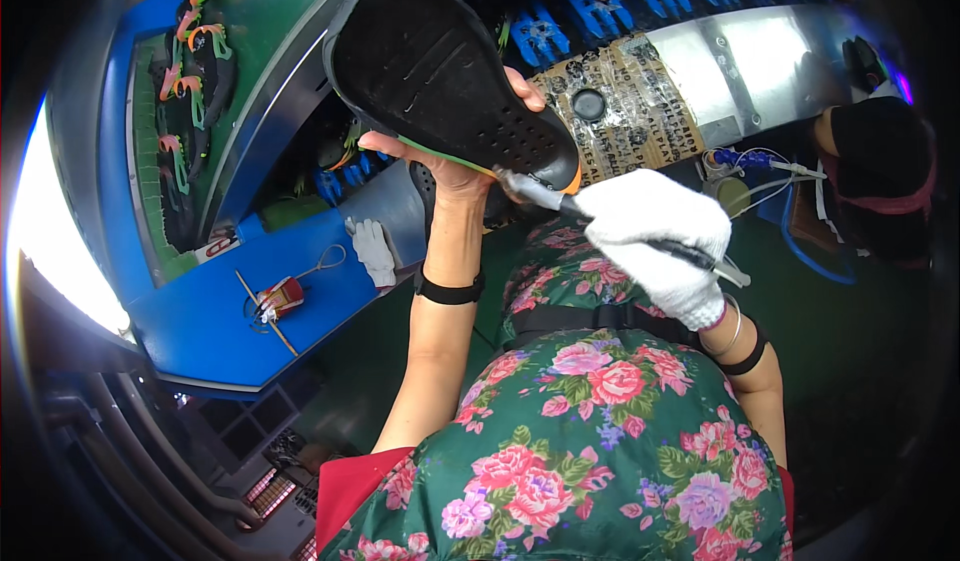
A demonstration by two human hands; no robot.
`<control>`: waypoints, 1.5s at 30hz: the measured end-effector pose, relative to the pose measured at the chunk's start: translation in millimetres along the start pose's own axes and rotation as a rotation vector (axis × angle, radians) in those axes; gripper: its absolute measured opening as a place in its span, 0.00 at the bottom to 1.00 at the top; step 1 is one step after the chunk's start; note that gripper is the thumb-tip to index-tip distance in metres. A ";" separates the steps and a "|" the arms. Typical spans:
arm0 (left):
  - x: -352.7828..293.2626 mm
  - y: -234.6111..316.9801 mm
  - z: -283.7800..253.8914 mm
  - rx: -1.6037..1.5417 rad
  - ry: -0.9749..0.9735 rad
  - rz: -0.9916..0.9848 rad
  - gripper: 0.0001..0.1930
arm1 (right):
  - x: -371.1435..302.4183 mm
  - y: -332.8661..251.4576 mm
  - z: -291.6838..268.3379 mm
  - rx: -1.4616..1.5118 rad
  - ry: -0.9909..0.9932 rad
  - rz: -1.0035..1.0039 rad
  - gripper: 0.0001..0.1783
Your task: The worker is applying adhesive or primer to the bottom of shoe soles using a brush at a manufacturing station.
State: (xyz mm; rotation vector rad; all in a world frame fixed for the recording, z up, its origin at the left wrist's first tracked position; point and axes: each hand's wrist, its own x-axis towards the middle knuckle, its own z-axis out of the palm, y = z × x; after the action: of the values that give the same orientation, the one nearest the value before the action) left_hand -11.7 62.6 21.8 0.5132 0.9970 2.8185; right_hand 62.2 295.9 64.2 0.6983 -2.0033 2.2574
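Observation:
My bare left hand (455, 173) grips a black shoe sole (425, 66) from below and its right side, with the thumb and fingers at its edges. Its broad end points up to the left; the narrower end has rows of small holes and an orange and green rim. My right hand (655, 236), in a white knit glove, is closed around a brush (540, 193). The brush's greyish tip meets the sole's rim near the orange end. Partly hidden behind my left wrist is another dark piece with small holes (423, 183).
To the left, a blue table (200, 336) holds a red can (280, 299) and a white glove (372, 251). Taped cardboard (630, 111) with a black round cap (588, 105) lies beyond my hands. Blue racks (540, 39) line the back. Another person's dark clothing (880, 156) is at right.

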 end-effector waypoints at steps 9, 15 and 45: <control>-3.3 -4.5 1.7 0.011 0.023 -0.104 0.70 | -6.4 7.0 -4.4 -0.081 -0.149 -0.048 0.09; -7.7 -10.7 0.1 -0.005 0.017 -0.321 0.68 | -6.3 13.6 -16.4 -0.046 -0.205 -0.075 0.12; -45.0 -41.7 -1.4 -0.194 0.603 -0.688 0.29 | 10.1 9.7 -37.2 0.147 0.037 0.185 0.08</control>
State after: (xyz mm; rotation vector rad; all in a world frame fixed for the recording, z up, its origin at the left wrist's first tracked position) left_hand 29.6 84.8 -17.9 -0.6248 0.7469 2.3905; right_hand 38.9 327.0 56.5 0.4938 -1.9766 2.5217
